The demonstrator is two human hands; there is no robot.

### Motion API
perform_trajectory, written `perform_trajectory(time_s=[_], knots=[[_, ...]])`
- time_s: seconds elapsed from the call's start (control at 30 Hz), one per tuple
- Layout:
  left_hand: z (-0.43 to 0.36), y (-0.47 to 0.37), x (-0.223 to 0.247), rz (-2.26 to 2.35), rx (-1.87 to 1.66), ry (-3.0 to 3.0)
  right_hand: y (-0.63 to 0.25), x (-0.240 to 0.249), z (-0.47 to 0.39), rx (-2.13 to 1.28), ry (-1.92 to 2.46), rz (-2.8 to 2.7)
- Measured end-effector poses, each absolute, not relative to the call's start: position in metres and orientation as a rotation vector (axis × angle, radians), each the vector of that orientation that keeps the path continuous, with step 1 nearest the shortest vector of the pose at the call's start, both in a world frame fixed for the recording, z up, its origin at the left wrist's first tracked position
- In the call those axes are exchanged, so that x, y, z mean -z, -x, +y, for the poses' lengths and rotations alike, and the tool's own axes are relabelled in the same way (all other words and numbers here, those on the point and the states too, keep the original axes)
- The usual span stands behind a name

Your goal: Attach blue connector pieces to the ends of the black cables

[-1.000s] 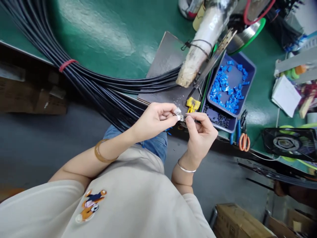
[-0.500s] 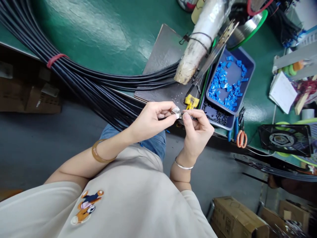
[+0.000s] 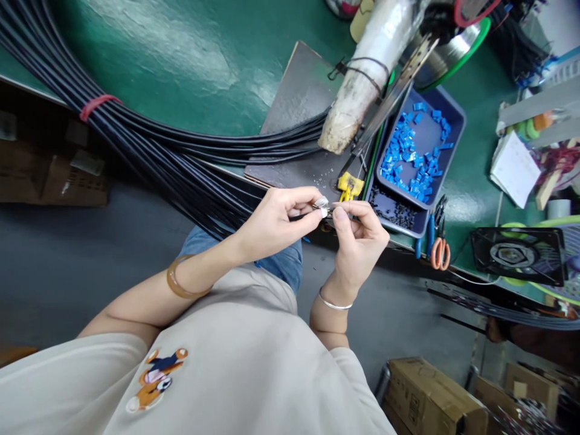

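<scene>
My left hand (image 3: 283, 219) is closed in a pinch on the end of a black cable (image 3: 296, 217), with white covers on its thumb and index fingertip. Close to its right, the thumb and index finger of my right hand (image 3: 360, 235) press together at a small shiny piece (image 3: 330, 211) at the cable's tip. What exactly the right fingers grip is too small to make out. Just beyond the fingers sits a yellow piece (image 3: 350, 185) at the edge of a grey board (image 3: 296, 90).
A bundle of black cables (image 3: 149, 136) with a red tie crosses the green table (image 3: 181, 54). A white-wrapped tube (image 3: 357, 84) overhangs the board. To the right are a bin (image 3: 455, 121) of blue parts, orange-handled scissors (image 3: 440, 252), a wire spool (image 3: 446, 57) and a black fan (image 3: 516, 255).
The view has shifted slightly. My right hand's fingertips have edged a little left, toward my left hand; both hands keep their pinch.
</scene>
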State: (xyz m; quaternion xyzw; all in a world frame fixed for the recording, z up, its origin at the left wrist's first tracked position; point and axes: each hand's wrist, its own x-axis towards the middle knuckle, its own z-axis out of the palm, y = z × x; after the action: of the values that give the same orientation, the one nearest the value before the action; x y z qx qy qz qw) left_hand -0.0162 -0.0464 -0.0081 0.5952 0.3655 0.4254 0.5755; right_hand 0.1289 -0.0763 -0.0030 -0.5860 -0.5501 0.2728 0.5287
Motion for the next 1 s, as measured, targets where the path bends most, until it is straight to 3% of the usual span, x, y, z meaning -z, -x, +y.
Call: perform_trajectory(time_s=[0.67, 1.0], knots=[[-0.047, 0.018, 0.011, 0.821, -0.994, -1.396, -0.13, 0.012, -0.075, -0.762, 1.297, -1.239], [-0.047, 0.023, 0.018, 0.902, -0.909, -1.436, -0.149, -0.012, -0.079, -0.692, 1.516, -1.588]])
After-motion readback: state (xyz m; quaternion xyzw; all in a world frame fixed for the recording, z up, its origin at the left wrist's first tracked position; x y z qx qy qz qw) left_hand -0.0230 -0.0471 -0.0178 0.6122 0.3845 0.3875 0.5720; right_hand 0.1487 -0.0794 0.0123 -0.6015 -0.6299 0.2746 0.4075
